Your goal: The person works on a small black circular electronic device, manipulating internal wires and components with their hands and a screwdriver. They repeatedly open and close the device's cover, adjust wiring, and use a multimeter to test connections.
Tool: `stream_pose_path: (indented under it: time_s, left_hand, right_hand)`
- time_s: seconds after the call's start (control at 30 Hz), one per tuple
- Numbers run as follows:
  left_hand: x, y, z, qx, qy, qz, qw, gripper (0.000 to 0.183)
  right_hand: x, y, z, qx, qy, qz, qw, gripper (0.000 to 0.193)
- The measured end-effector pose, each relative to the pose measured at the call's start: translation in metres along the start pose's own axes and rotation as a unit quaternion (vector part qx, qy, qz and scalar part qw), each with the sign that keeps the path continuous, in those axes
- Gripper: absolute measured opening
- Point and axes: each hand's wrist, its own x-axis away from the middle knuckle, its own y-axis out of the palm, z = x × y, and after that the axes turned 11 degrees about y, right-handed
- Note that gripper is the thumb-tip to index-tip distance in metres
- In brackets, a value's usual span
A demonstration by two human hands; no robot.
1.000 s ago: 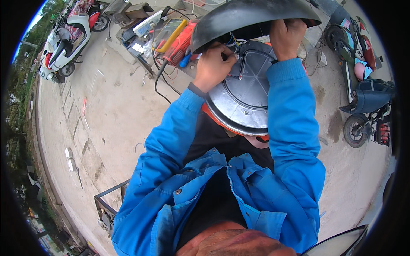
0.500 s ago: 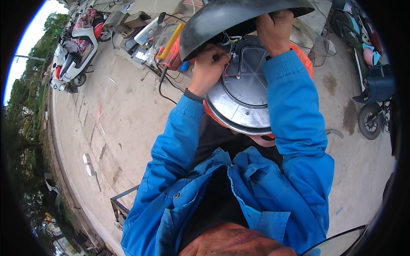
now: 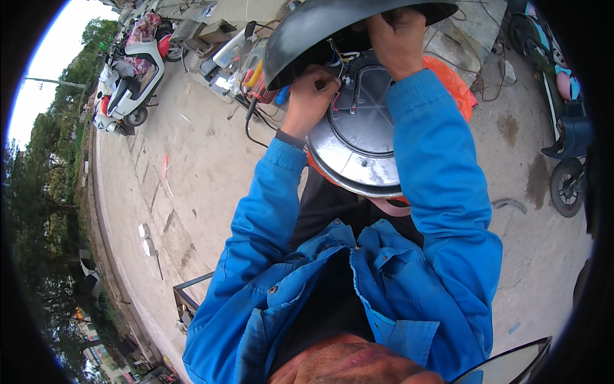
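Observation:
My right hand point(image 3: 398, 43) grips the rim of a large black dome-shaped shell point(image 3: 300, 38), which is tilted up over the far side of a round grey appliance part point(image 3: 371, 168). That part lies flat, its wide disc showing a dark circular ring inside a shiny outer band. My left hand point(image 3: 311, 99) is closed below the shell's left edge, its fingers pinched beside thin coloured wires point(image 3: 346, 59). What they hold, if anything, is hidden. A short red wire point(image 3: 342, 111) runs onto the disc. Orange material point(image 3: 448, 82) shows around the disc, and a pinkish strap-like piece point(image 3: 390, 207) shows at its near edge.
Left of the shell lie tools, cables and a red-and-yellow device point(image 3: 257, 83) with a blue piece point(image 3: 282, 96). A white scooter point(image 3: 137, 80) stands far left, another two-wheeler point(image 3: 563, 134) at the right. A metal frame point(image 3: 188, 288) sits near my left elbow.
The view has shifted slightly, so the background sits further right. The shell and my right hand appear a little higher and further left; both hands keep their grips.

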Motion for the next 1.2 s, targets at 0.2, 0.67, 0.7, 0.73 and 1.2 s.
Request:
stream_pose_path:
  time_s: [0.2, 0.67, 0.7, 0.73, 1.2]
  left_hand:
    - [-0.001, -0.002, 0.005, -0.006, -0.025, -0.002, 1.000, 0.016]
    - [-0.002, 0.003, 0.014, -0.028, -0.027, 0.012, 0.999, 0.017]
    - [-0.002, 0.005, 0.014, -0.035, -0.004, 0.023, 0.999, 0.017]
    - [-0.003, 0.005, 0.012, -0.049, -0.021, 0.002, 0.999, 0.019]
    - [-0.006, 0.004, -0.009, 0.019, 0.021, 0.030, 0.999, 0.024]
  right_hand:
    - [-0.002, -0.001, -0.003, 0.019, 0.012, 0.012, 1.000, 0.017]
    - [-0.004, 0.006, -0.005, 0.007, 0.007, 0.029, 1.000, 0.013]
    - [-0.003, 0.006, -0.005, 0.012, 0.008, 0.027, 1.000, 0.014]
    - [-0.003, 0.005, -0.004, 0.017, 0.010, 0.025, 1.000, 0.014]
    - [-0.023, -0.017, -0.002, 0.117, -0.086, 0.090, 0.985, 0.018]
